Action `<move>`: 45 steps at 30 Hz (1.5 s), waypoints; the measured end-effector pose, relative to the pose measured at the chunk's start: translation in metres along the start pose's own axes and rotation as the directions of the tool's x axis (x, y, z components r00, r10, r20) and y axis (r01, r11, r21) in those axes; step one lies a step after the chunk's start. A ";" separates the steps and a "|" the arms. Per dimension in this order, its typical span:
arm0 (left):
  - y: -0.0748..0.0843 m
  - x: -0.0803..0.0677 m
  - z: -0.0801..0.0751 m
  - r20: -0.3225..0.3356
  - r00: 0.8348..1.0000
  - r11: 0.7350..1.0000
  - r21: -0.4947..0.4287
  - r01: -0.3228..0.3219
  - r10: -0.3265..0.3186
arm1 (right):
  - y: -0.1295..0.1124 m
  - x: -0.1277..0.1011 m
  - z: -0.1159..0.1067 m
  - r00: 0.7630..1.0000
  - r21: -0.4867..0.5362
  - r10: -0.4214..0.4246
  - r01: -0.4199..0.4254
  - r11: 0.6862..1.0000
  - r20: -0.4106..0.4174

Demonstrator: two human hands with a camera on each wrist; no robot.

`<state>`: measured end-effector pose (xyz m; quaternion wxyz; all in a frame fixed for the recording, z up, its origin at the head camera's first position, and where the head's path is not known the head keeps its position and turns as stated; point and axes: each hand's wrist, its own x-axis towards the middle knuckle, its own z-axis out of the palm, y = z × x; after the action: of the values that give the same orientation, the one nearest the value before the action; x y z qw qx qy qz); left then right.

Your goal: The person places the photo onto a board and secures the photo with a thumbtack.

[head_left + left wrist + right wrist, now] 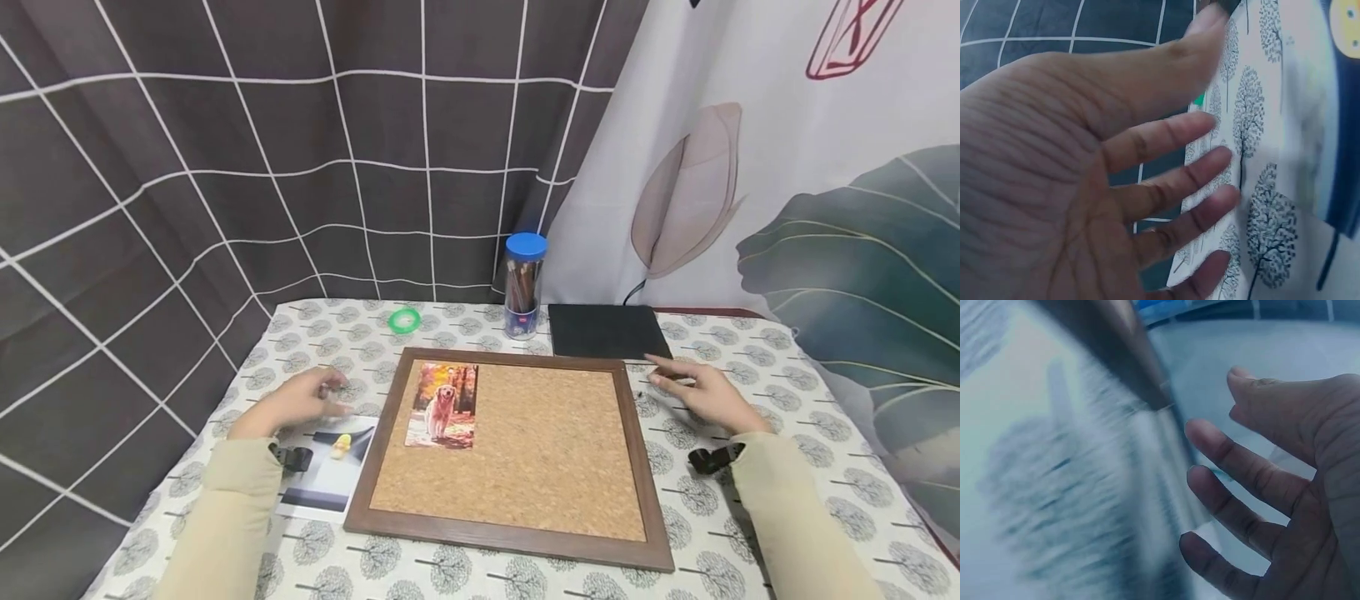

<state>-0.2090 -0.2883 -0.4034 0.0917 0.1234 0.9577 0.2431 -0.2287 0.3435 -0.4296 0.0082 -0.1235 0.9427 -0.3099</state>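
1. At the centre of the head view, your cork board (510,454) lies flat on the table (750,533), with a dog photo (442,406) in its upper left corner.
2. At left, your left hand (296,400) hovers, fingers spread and holding nothing, above a printed sheet (330,475) just beside the frame.
3. At right, your right hand (701,392) hovers near the frame's upper right corner, fingers (1241,469) loosely spread, holding nothing.

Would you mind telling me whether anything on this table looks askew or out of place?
The cork board sits slightly rotated on the table, and its corner overlaps a loose photo print beside the left hand. Nothing looks spilled or damaged.
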 end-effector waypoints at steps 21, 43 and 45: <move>0.012 -0.004 0.015 0.155 0.983 0.994 0.072 0.084 -0.094 | 0.032 0.002 0.035 0.996 0.019 -0.055 0.057 0.998 -0.074; 0.020 -0.021 -0.069 0.080 0.997 0.976 -0.216 -0.005 0.023 | 0.031 0.004 0.036 0.989 0.015 -0.103 0.105 0.994 -0.102; 0.026 -0.017 -0.070 0.095 0.995 0.969 -0.247 -0.016 0.041 | 0.031 0.004 0.036 0.989 0.012 -0.103 0.104 0.994 -0.105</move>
<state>-0.2046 -0.3014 -0.3283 0.1504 0.1368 0.9127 0.3545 -0.2365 0.3451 -0.4764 -0.0562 -0.1559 0.9314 -0.3240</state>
